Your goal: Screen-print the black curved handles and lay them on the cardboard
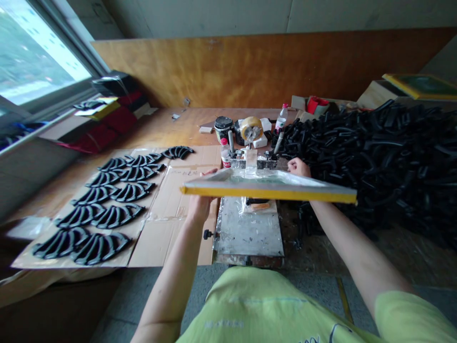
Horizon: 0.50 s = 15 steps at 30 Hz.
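While the person in the yellow-green shirt (250,309) leans over the bench, both forearms reach forward to a yellow-framed screen (267,186) that is raised at its near edge above a metal base plate (250,231). The left hand (202,202) grasps the screen at its left end, thumb on top near the corner and fingers curled beneath the frame. The right hand (298,166) lies farther back on the screen's right side, fingers bent over the far rail; how tightly it clenches cannot be told, as the frame hides the fingertips. The screen thus spans between the two hands, tilted, with its yellow front bar nearest the person. Under it on the plate lies a small orange-tinted piece (260,206). To the left, flattened cardboard (167,224) carries rows of black curved parts (107,209), laid in pairs. To the right, a large heap of black parts (374,152) touches the bench edge. Beyond the screen's hinge stand a roll of tape (251,127), a dark pot (223,126) and a small bottle (282,116), before a wooden back panel (250,66).
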{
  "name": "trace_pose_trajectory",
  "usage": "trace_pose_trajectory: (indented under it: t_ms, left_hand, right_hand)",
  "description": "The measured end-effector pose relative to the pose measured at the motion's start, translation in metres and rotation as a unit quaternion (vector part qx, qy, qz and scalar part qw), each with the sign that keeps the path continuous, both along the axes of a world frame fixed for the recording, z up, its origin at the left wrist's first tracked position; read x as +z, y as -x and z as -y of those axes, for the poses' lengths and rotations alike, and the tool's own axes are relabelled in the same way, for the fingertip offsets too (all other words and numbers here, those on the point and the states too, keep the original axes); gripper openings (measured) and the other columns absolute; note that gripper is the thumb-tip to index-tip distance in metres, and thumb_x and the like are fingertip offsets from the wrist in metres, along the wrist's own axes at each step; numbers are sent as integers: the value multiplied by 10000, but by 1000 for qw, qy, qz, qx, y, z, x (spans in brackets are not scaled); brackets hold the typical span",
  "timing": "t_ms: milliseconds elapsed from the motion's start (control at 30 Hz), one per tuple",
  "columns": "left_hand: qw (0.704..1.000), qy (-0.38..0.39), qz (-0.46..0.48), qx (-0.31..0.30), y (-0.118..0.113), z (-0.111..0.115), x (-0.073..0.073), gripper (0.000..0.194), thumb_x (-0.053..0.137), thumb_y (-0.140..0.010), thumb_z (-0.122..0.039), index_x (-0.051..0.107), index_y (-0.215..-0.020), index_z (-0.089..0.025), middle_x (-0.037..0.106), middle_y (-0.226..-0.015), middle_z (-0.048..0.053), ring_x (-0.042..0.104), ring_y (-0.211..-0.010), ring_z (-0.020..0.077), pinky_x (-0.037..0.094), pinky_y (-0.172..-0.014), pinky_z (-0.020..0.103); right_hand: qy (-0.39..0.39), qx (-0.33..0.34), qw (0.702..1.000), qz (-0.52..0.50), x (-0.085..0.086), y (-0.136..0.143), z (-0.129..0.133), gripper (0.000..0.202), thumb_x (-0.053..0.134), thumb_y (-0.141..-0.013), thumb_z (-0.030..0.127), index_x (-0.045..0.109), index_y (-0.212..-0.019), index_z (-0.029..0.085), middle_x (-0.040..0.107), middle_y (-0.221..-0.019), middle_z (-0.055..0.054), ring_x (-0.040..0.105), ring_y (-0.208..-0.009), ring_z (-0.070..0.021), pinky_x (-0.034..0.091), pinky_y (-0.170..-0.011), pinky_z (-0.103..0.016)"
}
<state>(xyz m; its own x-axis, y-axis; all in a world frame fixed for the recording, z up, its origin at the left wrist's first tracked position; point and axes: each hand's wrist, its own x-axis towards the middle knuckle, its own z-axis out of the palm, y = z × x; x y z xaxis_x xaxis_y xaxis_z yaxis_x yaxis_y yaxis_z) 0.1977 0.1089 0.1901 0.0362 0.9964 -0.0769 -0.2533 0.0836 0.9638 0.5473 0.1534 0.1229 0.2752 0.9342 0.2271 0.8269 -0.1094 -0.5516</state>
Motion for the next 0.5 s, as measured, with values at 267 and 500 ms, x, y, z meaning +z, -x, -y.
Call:
trace_pose_trajectory:
  t_ms: [267,500]
  left_hand:
    - [988,148,1,-50,-41,30,-48,607,583,-784,-635,518,-1188,-186,697,-966,91,668,-751,169,541,-597,266]
    - [951,272,-98,-106,-29,80,-117,593,491,-762,-730,573,-930,-166,685,-699,73,644,-577,176,484,-501,257]
  right_hand:
    - [81,212,968,108,-53,83,77,269,692,-822,318,670,-1075,230,649,-1002,-68,547,-1008,-224,416,-885,-353]
    - [-6,387,919,77,-43,132,125,179,546,-928,258,694,-1024,229,665,-912,-57,551,-955,-193,423,-873,-312]
